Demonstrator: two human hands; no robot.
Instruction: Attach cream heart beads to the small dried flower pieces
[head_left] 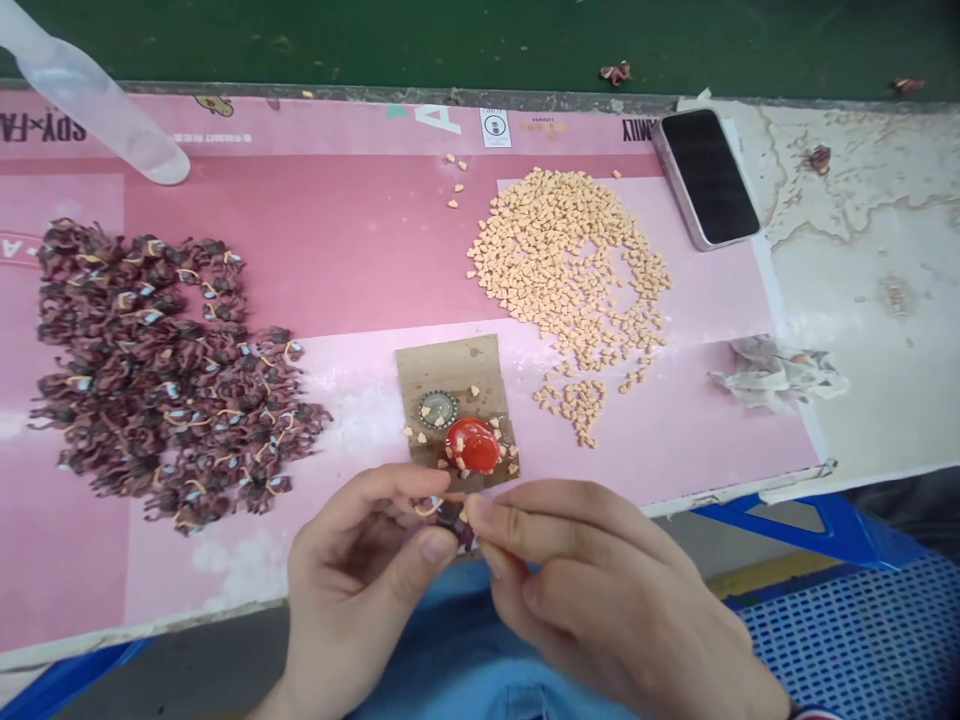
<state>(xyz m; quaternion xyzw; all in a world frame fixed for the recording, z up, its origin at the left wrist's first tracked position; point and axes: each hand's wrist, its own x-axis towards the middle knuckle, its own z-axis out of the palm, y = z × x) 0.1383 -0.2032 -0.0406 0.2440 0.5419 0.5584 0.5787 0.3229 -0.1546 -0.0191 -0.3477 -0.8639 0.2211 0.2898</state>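
Between my left hand [360,580] and my right hand [592,570], a small dark maroon bundle [452,522] with a yellow thread is pinched in the fingertips, partly hidden by them. Just beyond my fingers lies a piece of brown cardboard [450,375] holding a shiny red cap [472,445] and a metal bottle cap [438,409], with several beige heart-shaped bits scattered around them. A large heap of similar maroon bundles [172,370] lies to the left, and a heap of beige heart-shaped bits [570,270] lies ahead.
All this rests on a pink printed mat [262,250] over a stained white table. A black phone [706,177] lies at the far edge, with crumpled tissue [776,372] to the right. A translucent plastic tube [94,95] lies top left. Blue perforated plastic [847,640] sits lower right.
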